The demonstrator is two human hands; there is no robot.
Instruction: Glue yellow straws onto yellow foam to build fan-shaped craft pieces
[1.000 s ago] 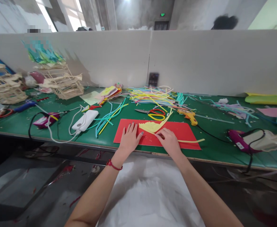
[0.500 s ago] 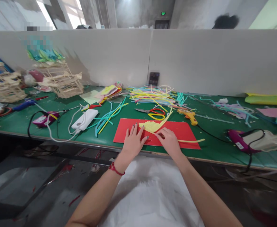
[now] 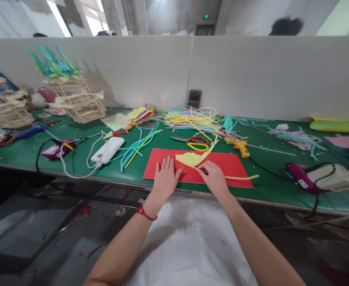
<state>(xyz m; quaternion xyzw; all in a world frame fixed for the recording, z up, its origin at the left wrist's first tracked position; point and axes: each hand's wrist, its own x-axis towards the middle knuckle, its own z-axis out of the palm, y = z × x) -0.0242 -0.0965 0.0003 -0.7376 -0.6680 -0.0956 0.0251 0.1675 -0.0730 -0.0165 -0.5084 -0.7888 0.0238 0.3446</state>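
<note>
A red board (image 3: 237, 169) lies near the table's front edge, bearing a patch of yellow strips (image 3: 189, 158) laid side by side. My left hand (image 3: 166, 174) rests flat on the board's left part, fingers stretched out, just left of the patch. At the patch's lower right corner, my right hand (image 3: 212, 174) pinches a pale yellow strip (image 3: 243, 178), whose tail runs out past the board's right side. Another yellow length (image 3: 212, 147) sticks up from the patch toward the scissors (image 3: 192, 142), which lie behind the board.
Behind the scissors is a heap of coloured strips (image 3: 189, 121). An orange glue gun (image 3: 237, 147) lies to the right, its black cord trailing. On the left are a white power bank (image 3: 107, 151) with cables, loose blue strips (image 3: 135, 149) and a stick-built model (image 3: 79, 105).
My left hand has shifted slightly left, its fingers coming away from the yellow patch. My right hand keeps its pinch in nearly the same spot.
</note>
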